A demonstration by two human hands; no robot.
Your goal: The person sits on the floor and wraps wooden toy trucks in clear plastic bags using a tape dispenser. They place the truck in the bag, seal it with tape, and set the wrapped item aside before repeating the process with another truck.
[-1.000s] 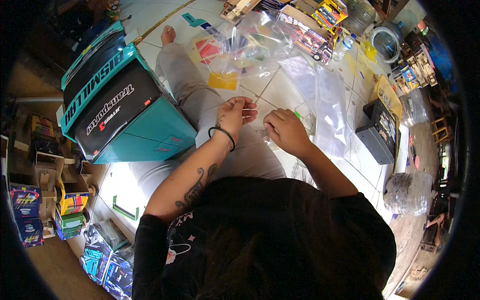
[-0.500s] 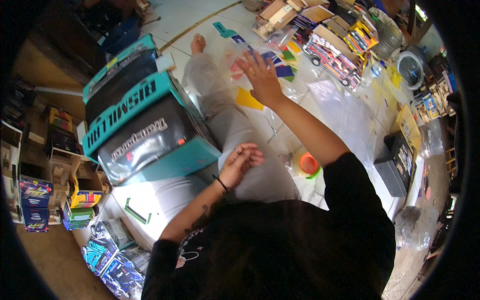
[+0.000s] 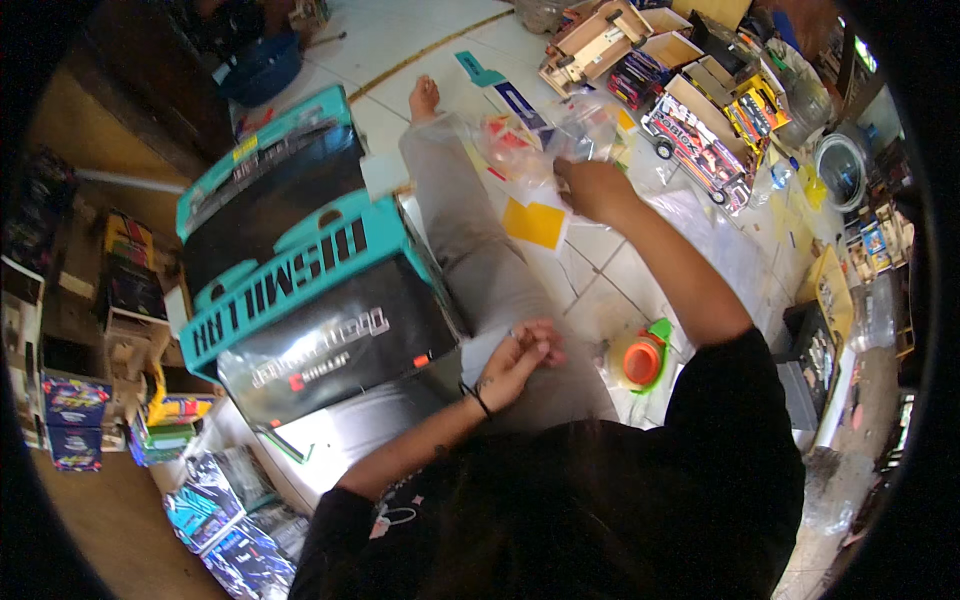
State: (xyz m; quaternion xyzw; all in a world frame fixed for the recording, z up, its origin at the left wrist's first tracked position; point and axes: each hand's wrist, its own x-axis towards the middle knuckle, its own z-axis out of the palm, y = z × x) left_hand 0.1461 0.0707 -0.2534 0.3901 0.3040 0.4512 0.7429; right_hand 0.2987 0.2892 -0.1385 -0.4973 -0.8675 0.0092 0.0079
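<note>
My right hand reaches over the floor, its fingers curled down on a clear plastic bag that has coloured sheet pieces in it. Just below that bag lies a yellow sheet piece. Above my grey-trousered leg, my left hand is closed, thumb against fingers; what it holds, if anything, is hidden. To its left, a large teal and black toy truck body rests by my leg, its glossy black panel facing up. A teal and dark blue strip lies beyond the bag.
On the right, an orange and green tape roll sits on the tiles. Toy trucks and a wooden truck chassis crowd the far right. More small truck bodies stand on the left, with plastic-wrapped printed pieces at lower left.
My right hand was spread over the coloured sheets; it has moved right and nearer, curling onto the clear bag. My left hand has shifted slightly right and closed further. The whole view has shifted.
</note>
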